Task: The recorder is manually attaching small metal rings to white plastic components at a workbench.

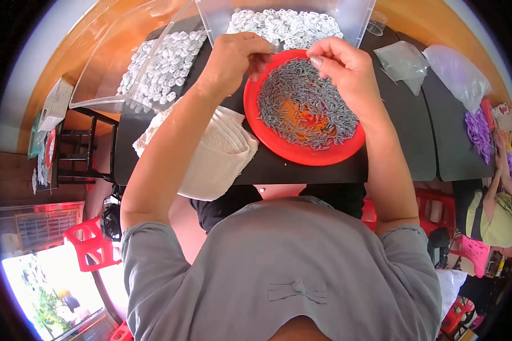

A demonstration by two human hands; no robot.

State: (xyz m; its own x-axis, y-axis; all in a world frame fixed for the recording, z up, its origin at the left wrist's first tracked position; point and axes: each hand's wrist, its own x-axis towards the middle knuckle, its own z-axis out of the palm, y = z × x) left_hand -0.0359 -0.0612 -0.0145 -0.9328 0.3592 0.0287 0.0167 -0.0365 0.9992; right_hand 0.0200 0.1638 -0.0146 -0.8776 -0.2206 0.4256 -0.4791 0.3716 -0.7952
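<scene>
A red round basin (pixel 306 160) on the black table holds a ring of many small grey screw-like pieces (pixel 279 91), its bottom showing in the middle. Over the basin's far left rim is my left hand (pixel 233 59), fingers curled together at a small pale thing I cannot make out. My right hand (pixel 347 68) hangs above the far right rim, thumb and forefinger pinched; whatever lies between them is too small to name. Just beyond both hands, a clear plastic bin (pixel 358 23) holds many small white oval parts (pixel 290 28).
More white oval parts (pixel 165 68) lie at the left by a second clear bin (pixel 96 85). A cream towel (pixel 224 150) lies under my left forearm. Clear bags (pixel 404 62) and purple strips (pixel 478 133) are at the right, where another person (pixel 495 210) sits. Red stools (pixel 91 244) stand left.
</scene>
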